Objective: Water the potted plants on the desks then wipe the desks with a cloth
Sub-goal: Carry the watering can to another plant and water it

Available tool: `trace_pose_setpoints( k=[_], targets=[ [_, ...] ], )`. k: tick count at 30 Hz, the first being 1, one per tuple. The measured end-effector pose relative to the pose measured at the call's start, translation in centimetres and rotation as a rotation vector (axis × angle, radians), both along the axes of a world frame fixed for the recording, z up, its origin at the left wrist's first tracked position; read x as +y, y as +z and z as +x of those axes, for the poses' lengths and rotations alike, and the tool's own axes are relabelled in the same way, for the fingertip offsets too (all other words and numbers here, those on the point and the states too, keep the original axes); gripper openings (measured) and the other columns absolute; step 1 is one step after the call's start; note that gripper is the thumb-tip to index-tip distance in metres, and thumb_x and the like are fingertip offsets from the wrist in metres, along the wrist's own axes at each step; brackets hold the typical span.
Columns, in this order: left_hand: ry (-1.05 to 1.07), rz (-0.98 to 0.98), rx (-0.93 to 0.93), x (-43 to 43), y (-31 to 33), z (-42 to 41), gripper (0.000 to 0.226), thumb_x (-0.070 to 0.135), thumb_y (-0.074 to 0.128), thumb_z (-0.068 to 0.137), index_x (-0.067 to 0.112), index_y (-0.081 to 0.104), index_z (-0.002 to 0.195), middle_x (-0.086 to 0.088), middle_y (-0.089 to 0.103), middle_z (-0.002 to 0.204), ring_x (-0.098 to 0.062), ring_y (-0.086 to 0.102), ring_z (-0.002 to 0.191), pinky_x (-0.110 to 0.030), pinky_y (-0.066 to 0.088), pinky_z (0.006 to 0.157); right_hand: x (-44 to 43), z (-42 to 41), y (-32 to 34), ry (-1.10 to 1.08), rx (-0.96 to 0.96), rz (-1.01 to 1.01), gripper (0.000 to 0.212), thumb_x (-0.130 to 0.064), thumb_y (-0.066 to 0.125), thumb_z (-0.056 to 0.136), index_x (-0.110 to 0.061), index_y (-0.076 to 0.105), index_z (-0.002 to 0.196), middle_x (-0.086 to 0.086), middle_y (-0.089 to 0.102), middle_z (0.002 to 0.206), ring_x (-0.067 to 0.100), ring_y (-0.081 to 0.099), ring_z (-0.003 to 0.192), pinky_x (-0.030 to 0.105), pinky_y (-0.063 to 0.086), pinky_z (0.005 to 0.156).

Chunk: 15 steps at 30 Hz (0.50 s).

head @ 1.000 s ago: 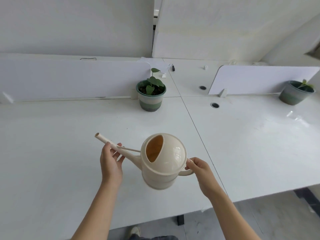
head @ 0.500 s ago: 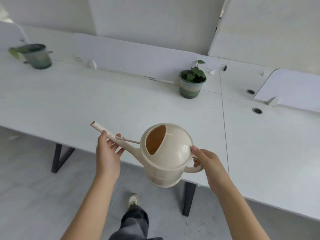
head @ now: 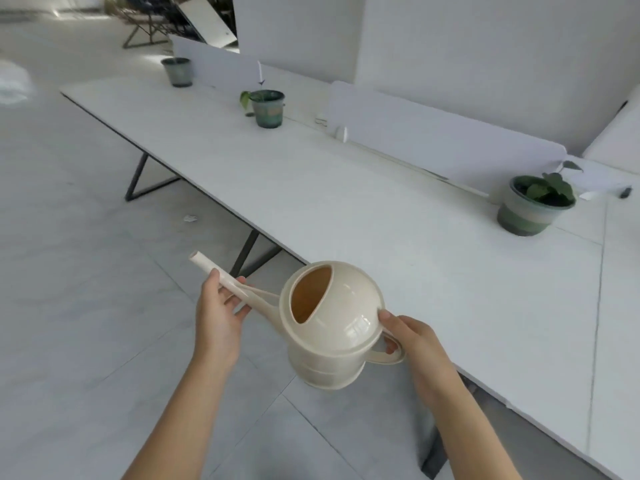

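- I hold a cream watering can (head: 332, 327) in the air in front of me, over the grey floor (head: 69, 271) and just off the near edge of the white tabletop (head: 346, 202).
- My right hand (head: 412, 344) sits at the can's right side, fingers closed through its loop handle, thumb pressed on the domed body.
- My left hand (head: 220, 306) is well left of the body, fingers curled under and around the long spout, whose open tip sticks out to the far left past my fingertips.
- The two hands are apart, with the can's round body between them; its oval filling hole faces up towards me.
- The closest potted plant (head: 533, 202) stands on the tabletop to the far right of the can, well apart from both hands, beside a low white divider panel (head: 433, 133).
- A second potted plant (head: 266, 107) stands farther along the tabletop, and a third pot (head: 177, 71) near its far left end; I cannot make out what grows in that one.
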<state>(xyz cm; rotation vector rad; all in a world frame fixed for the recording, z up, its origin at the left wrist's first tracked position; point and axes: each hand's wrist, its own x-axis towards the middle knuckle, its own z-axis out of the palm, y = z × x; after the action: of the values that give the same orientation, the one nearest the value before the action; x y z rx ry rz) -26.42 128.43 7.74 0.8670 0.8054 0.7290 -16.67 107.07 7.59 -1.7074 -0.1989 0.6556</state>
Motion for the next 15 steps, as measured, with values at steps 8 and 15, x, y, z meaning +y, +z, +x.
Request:
trace_pose_setpoints(
  k=[8, 15],
  targets=[
    [0.055, 0.043, -0.037, 10.1, 1.4, -10.3, 0.027, 0.032, 0.032, 0.097, 0.013, 0.044, 0.113, -0.004, 0.055, 0.09, -0.016, 0.056, 0.087, -0.031, 0.045, 0.073, 11.1, -7.5, 0.6, 0.093, -0.023, 0.066, 0.038, -0.048, 0.058, 0.067, -0.016, 0.043, 0.054, -0.005, 0.04, 0.049, 0.017, 0.036, 0.057, 0.033, 0.027, 0.07],
    [0.102, 0.055, -0.085, 17.9, 1.0, -17.0, 0.044, 0.029, 0.033, 0.097, 0.006, 0.04, 0.134, 0.0, 0.054, 0.093, -0.021, 0.047, 0.104, -0.036, 0.039, 0.09, 19.9, -12.8, 0.9, 0.138, -0.034, 0.074, 0.039, -0.041, 0.062, 0.074, -0.015, 0.041, 0.053, -0.006, 0.038, 0.046, 0.013, 0.035, 0.051, 0.029, 0.028, 0.063]
  ],
)
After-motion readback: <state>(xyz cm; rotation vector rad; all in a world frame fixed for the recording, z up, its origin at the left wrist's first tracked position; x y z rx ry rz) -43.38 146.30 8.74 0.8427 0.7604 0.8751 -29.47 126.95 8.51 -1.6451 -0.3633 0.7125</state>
